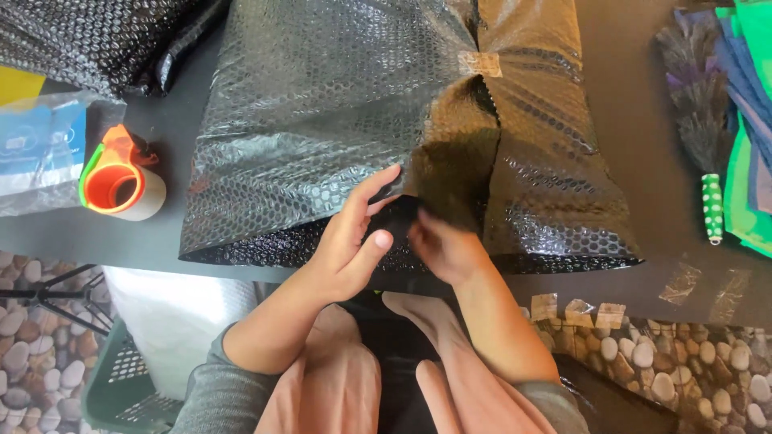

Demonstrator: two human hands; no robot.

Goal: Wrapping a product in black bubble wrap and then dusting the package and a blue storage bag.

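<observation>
A large sheet of black bubble wrap [322, 104] lies folded over something on the dark table [635, 104], held at the top by a strip of clear tape [481, 63]. My left hand [354, 241] presses flat against the wrap's near edge, fingers spread. My right hand [442, 241] pinches a loose flap of the wrap [458, 153] at the near edge and lifts it. Whatever is wrapped inside is hidden.
A tape dispenser with an orange and green handle [121, 181] stands at the left beside a clear plastic bag [40, 149]. A feather duster [704, 120] and coloured cloths [752, 104] lie at the right. Tape strips [579, 307] hang off the table's near edge. A green basket [121, 378] sits below left.
</observation>
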